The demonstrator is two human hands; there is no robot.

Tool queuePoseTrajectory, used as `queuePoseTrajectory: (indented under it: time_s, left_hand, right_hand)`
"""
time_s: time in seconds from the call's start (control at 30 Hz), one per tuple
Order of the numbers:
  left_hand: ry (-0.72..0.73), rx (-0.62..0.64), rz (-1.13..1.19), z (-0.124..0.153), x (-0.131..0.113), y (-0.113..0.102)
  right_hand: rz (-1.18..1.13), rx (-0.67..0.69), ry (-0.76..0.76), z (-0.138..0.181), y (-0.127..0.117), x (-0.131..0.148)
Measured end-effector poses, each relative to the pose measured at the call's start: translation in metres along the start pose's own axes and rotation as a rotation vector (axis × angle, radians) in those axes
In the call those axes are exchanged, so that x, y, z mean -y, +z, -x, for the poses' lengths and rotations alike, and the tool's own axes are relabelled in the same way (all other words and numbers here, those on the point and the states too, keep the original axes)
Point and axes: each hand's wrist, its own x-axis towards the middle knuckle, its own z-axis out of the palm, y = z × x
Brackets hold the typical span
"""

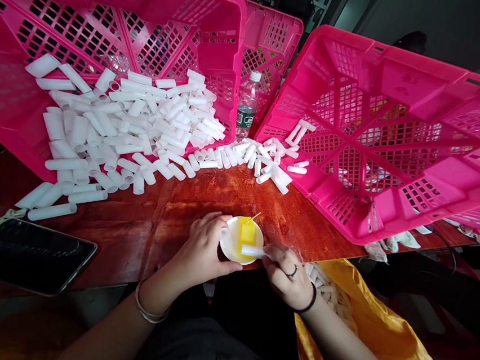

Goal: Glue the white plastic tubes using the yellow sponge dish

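Note:
A small white bowl [229,252] sits near the table's front edge, with a yellow sponge-like block [247,233] and a thin stick [253,218] in it. My left hand [206,247] curls around the bowl's left side, its thumb along the near rim. The end of a white plastic tube [224,234] shows at its fingertips. From the right, my right hand [288,272] pinches another white plastic tube [252,251], whose far end lies over the near part of the yellow block. Whether that tube presses on the block is hard to see.
A pink crate [222,8] on its side spills a heap of white tubes [144,120] onto the table [169,213]. Another pink crate [388,228] stands right, a water bottle [247,104] between them. A phone [29,253] lies left; a yellow sack [379,318] hangs lower right.

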Motion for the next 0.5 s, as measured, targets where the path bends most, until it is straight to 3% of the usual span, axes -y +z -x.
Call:
queuePoseTrajectory:
  time_s: [0.07,0.13,0.23,0.33,0.5]
  left_hand:
    - [0.034,-0.029,-0.065,-0.001,-0.002,-0.007]
    - [0.041,-0.013,-0.076,-0.002,-0.006,-0.017]
    - [0.087,0.119,-0.038,-0.005,-0.014,-0.034]
    - [0.214,0.125,-0.149,-0.007,-0.022,-0.047]
    - [0.363,0.185,-0.41,-0.001,-0.03,-0.052]
  right_hand:
    - [-0.072,-0.049,0.046,-0.002,0.002,0.0]
    - [-0.235,-0.149,0.239,-0.01,0.002,0.007]
    - [-0.538,-0.255,0.539,-0.028,-0.005,0.024]
    - [-0.766,-0.179,0.714,-0.042,-0.018,0.036]
    - [-0.913,-0.023,0.977,-0.052,-0.032,0.04]
